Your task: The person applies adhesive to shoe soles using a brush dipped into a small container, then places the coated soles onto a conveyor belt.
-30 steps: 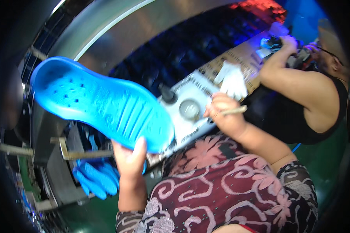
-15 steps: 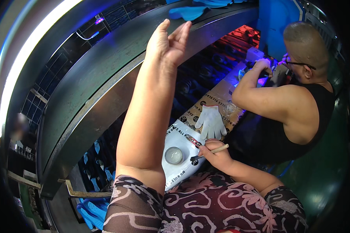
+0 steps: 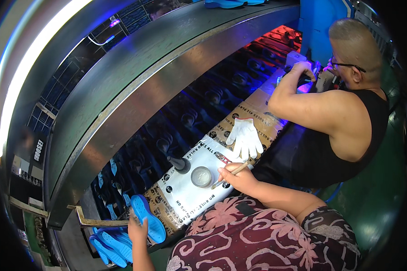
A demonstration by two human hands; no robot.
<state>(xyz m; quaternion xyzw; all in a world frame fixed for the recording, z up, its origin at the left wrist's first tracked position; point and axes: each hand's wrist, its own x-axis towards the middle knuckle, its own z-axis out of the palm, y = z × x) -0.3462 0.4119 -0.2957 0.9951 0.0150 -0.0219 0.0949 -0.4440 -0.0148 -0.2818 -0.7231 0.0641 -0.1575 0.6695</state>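
My left hand [image 3: 138,229], slightly blurred, is at the lower left. Its fingers and thumb are closed on the left edge of a blue shoe sole [image 3: 150,220], which stands tilted. My right hand [image 3: 237,175] grips a slim wooden-handled brush [image 3: 220,181], its tip pointing down and left. That tip is close to the rim of a round open tub [image 3: 201,177] holding a clear substance. White printed sheeting [image 3: 185,198] lies under the tub. Behind the tub stands a dark cone-shaped bottle [image 3: 180,165]. A white glove [image 3: 245,140] rests beyond my right hand.
More blue soles [image 3: 113,246] are stacked at lower left beside a bent bracket [image 3: 92,222]. A raised conveyor [image 3: 135,67] with a metal edge curves across the left and top, carrying blue soles [image 3: 230,3]. Dark racks sit below. A co-worker [image 3: 330,113] works at right.
My left hand has come down from the conveyor to the sole at lower left. The brush tip has shifted left toward the tub. Blue soles on the conveyor have moved or are fewer.
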